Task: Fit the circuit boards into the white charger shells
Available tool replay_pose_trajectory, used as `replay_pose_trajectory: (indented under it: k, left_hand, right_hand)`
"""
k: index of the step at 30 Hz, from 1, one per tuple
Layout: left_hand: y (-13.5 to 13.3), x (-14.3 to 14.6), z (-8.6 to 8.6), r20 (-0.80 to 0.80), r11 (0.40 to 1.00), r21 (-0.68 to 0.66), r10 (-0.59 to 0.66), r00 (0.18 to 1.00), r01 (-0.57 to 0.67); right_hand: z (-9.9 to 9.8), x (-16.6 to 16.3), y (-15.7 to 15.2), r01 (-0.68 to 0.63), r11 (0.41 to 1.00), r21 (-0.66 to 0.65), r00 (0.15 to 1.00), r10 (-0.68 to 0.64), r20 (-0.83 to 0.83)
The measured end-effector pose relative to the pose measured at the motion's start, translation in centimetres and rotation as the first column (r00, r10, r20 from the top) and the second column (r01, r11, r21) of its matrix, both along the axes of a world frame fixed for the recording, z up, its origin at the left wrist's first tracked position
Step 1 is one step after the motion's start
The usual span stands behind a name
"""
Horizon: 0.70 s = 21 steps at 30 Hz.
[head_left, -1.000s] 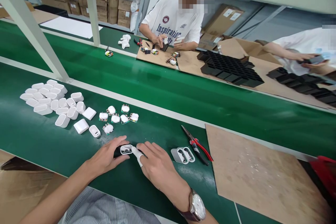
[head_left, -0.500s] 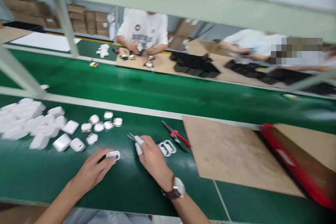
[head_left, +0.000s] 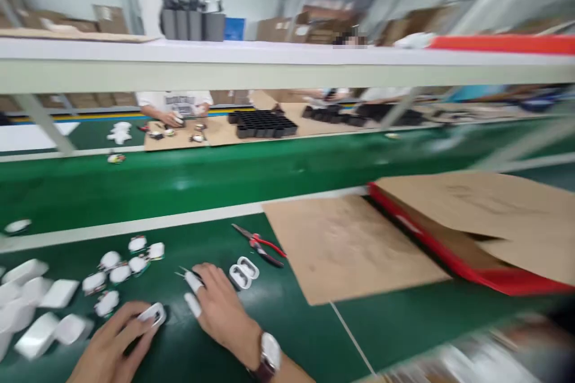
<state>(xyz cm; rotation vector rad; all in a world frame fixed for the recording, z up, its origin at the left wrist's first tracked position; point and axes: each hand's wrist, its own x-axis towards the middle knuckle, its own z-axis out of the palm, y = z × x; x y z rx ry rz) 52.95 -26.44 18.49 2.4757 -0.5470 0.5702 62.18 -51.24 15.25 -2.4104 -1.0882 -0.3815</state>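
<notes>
My left hand [head_left: 117, 341] is closed around a small white oval shell [head_left: 157, 313], its opening partly dark inside. Tweezers [head_left: 182, 272] stick out from the fingers of my right hand [head_left: 222, 308], which has white covers on two fingertips. The tweezer tips point left, apart from the shell. Just right of that hand lies an open white case [head_left: 244, 273] with two oval halves. Beyond it rest red-handled pliers [head_left: 260, 244]. Several small white parts with coloured edges [head_left: 120, 273] lie beyond my left hand, and white smooth shells [head_left: 42, 335] are piled at the left.
A brown board [head_left: 354, 245] lies at the right, beside a red-edged tray with cardboard [head_left: 453, 251]. A shelf beam [head_left: 269, 75] crosses above. Across the green belt [head_left: 188, 173], a person in a white shirt [head_left: 175, 102] handles small parts near black trays [head_left: 265, 122].
The view has swung up and to the right, so the bench things appear further left and lower. Both hands keep their holds on the shell and the tweezers.
</notes>
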Motion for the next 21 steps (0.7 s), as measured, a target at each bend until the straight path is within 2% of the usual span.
replay_pose_trajectory:
  k: [3, 5, 6, 8, 10, 12, 14, 16, 19, 21]
  left_hand:
    - [1.6, 4.7, 3.3, -0.032, 0.993, 0.084, 0.086, 0.996, -0.083]
    - [4.1, 9.3, 5.1, -0.088, 0.976, 0.143, 0.177, 0.98, -0.164]
    - [5.6, 11.8, 5.7, -0.154, 0.953, 0.188, 0.267, 0.951, -0.237]
    - [8.5, 16.8, 6.3, -0.235, 0.889, 0.242, 0.442, 0.866, -0.388]
    - [10.7, 20.8, 6.1, -0.251, 0.843, 0.254, 0.532, 0.809, -0.475]
    - [12.2, 23.3, 5.5, -0.265, 0.805, 0.257, 0.591, 0.762, -0.535]
    - [13.4, 24.0, 4.9, -0.291, 0.781, 0.26, 0.624, 0.725, -0.568]
    - [14.6, 23.2, 5.0, -0.314, 0.769, 0.259, 0.639, 0.703, -0.584]
    - [16.0, 20.6, 6.5, -0.304, 0.741, 0.241, 0.671, 0.676, -0.627]
    - [15.4, 19.6, 7.5, -0.267, 0.731, 0.203, 0.681, 0.682, -0.651]
  right_hand:
    - [-0.2, 0.0, -0.2, -0.051, 0.996, 0.07, 0.998, 0.049, 0.033]
    - [-0.4, -0.2, -0.3, -0.065, 0.993, 0.094, 0.997, 0.06, 0.056]
    - [-0.6, -0.3, -0.3, -0.067, 0.993, 0.101, 0.996, 0.06, 0.069]
    - [-1.4, -0.5, -0.2, -0.072, 0.992, 0.104, 0.993, 0.061, 0.1]
    - [-2.7, -0.4, -0.1, -0.079, 0.99, 0.116, 0.989, 0.063, 0.135]
    - [-4.3, 0.0, 0.0, -0.073, 0.986, 0.153, 0.984, 0.046, 0.174]
    - [-6.1, 0.4, 0.0, -0.055, 0.984, 0.169, 0.984, 0.025, 0.175]
    - [-7.7, 0.7, 0.1, -0.033, 0.989, 0.145, 0.99, 0.012, 0.141]
    - [-9.1, 0.5, 0.2, 0.022, 0.99, 0.142, 0.991, -0.041, 0.129]
    - [-9.0, -0.1, 0.3, 0.091, 0.986, 0.139, 0.983, -0.112, 0.145]
